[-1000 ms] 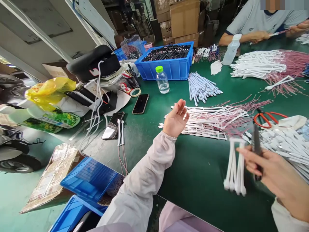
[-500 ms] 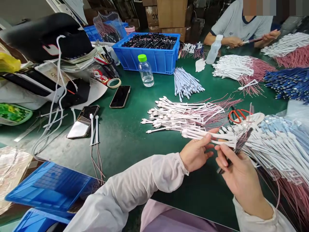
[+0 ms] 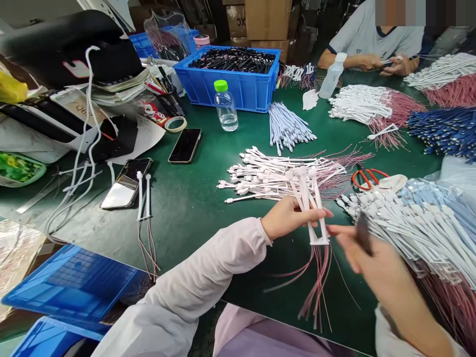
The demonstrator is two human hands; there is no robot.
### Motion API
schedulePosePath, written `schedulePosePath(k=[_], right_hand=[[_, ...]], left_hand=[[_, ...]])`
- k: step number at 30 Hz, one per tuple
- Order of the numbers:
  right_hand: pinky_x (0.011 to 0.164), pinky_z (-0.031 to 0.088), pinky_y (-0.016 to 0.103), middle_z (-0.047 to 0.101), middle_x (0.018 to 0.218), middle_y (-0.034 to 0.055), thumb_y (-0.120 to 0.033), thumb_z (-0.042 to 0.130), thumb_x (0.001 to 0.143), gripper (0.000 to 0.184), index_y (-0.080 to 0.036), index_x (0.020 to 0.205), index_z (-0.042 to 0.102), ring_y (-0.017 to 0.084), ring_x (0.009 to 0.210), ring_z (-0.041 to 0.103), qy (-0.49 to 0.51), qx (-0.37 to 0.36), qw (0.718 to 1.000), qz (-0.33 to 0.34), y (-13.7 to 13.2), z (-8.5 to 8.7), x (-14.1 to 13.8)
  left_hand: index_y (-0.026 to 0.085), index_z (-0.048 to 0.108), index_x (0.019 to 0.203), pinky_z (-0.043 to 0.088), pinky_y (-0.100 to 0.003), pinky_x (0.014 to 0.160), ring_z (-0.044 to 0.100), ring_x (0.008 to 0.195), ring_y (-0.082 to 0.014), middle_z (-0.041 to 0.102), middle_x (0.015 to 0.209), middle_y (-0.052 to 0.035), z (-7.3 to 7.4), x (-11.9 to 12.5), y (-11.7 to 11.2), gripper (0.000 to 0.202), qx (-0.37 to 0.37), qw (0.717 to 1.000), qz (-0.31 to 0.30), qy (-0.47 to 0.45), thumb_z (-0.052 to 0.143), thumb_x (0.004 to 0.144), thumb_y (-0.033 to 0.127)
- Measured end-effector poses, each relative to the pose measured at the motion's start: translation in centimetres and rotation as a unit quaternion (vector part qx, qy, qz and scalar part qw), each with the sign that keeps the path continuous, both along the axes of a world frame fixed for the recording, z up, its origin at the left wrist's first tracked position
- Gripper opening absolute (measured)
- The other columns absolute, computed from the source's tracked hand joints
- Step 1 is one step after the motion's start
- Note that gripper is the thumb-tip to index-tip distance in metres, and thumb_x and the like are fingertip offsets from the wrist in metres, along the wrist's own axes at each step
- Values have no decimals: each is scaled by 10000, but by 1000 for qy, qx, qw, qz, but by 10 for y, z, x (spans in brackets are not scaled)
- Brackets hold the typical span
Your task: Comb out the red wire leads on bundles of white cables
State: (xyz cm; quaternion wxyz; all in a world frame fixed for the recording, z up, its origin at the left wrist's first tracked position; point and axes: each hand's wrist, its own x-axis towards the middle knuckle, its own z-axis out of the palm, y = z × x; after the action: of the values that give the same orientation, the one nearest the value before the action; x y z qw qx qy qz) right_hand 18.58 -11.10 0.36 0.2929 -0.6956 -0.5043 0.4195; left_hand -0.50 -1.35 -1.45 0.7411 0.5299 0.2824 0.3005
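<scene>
My left hand (image 3: 288, 217) is closed around a few white-sleeved cables (image 3: 305, 198) with white connectors at the upper end. A white crosspiece joins their sleeves low down, and loose pink and dark wires (image 3: 317, 282) hang below it. To the right, my right hand (image 3: 372, 253) is blurred by motion, with a dark slim tool (image 3: 362, 233) in its grip; one finger reaches close to the held cables. Behind my left hand lies a pile of similar white cables (image 3: 256, 173). Another large heap of white cables (image 3: 420, 223) spreads beside my right hand.
Orange-handled scissors (image 3: 366, 177) lie near the right heap. Further off stand a green-capped bottle (image 3: 226, 106) and a blue bin (image 3: 230, 91) of black parts. Two phones (image 3: 185, 145) and a pair of cables (image 3: 144, 198) are at left. A co-worker (image 3: 375, 44) handles something across the table.
The held cables have swung from lying sideways to upright, connectors up and wires hanging down. My right hand has moved away to the right with the dark tool, off the cables' lower end.
</scene>
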Motion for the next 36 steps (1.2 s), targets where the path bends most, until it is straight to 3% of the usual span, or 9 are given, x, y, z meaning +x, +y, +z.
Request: schedulePosePath(k=[3, 8, 13, 19, 24, 27, 30, 33, 36], right_hand=[[611, 413, 302, 648, 725, 41, -523, 582, 822, 345, -201, 881, 692, 233, 696, 575, -42, 12, 998, 52, 4, -7, -30], [736, 450, 297, 693, 780, 43, -500, 543, 863, 363, -198, 754, 711, 267, 806, 622, 3, -23, 994, 107, 4, -10, -31], [760, 465, 292, 700, 786, 55, -523, 539, 870, 391, -188, 833, 737, 263, 833, 633, 64, -70, 988, 121, 3, -16, -29], [798, 468, 287, 715, 832, 52, -530, 542, 870, 382, -197, 844, 727, 258, 868, 646, 84, -86, 987, 110, 2, -20, -30], [780, 491, 315, 712, 849, 81, -539, 563, 852, 393, -179, 830, 717, 277, 862, 652, 109, -97, 984, 100, 2, -15, -32], [612, 495, 297, 699, 779, 94, -547, 589, 827, 404, -167, 862, 721, 271, 777, 644, 110, -100, 986, 77, 1, -17, -31], [433, 384, 249, 691, 727, 86, -558, 586, 823, 422, -170, 922, 720, 207, 596, 591, 110, -107, 986, 61, 0, -23, -29], [394, 310, 237, 681, 712, 80, -547, 615, 808, 412, -168, 936, 713, 150, 490, 507, 132, -101, 985, 46, 0, -25, -28], [383, 254, 221, 648, 652, 62, -524, 653, 791, 373, -164, 874, 707, 95, 433, 403, 200, -103, 974, 38, -1, -20, -29]], left_hand=[[134, 733, 937, 363, -229, 589, 500, 631, -100, 629, 728, -37, -5, 6, -7, 412, -52, 998, 3, -33, 725, 675, 451], [169, 713, 1026, 328, -226, 596, 432, 609, -71, 615, 743, -15, -1, 2, 0, 448, -121, 984, 95, -94, 771, 636, 382], [161, 724, 933, 363, -242, 656, 566, 797, -145, 679, 960, -67, 0, 0, 5, 361, -93, 978, 149, -110, 771, 636, 361], [130, 706, 935, 347, -230, 598, 616, 877, -201, 703, 917, -91, -1, 0, 6, 357, -46, 982, 172, -70, 752, 663, 357], [138, 679, 1048, 343, -230, 617, 581, 797, -153, 701, 950, -96, -2, -2, 8, 440, -49, 987, 128, -86, 734, 690, 388], [152, 663, 1098, 350, -239, 647, 540, 739, -128, 702, 947, -94, -4, -3, 10, 490, -57, 988, 88, -110, 718, 699, 431], [154, 664, 1091, 357, -241, 659, 511, 714, -118, 697, 943, -94, -5, -4, 11, 483, -61, 988, 70, -126, 709, 709, 445], [161, 651, 1120, 371, -243, 655, 506, 719, -121, 686, 963, -94, -3, -9, 13, 499, -51, 990, 52, -120, 685, 730, 470], [248, 530, 1294, 409, -259, 713, 552, 806, -145, 664, 1012, -67, 2, -19, 16, 670, -48, 989, -80, -114, 752, 679, 394]])
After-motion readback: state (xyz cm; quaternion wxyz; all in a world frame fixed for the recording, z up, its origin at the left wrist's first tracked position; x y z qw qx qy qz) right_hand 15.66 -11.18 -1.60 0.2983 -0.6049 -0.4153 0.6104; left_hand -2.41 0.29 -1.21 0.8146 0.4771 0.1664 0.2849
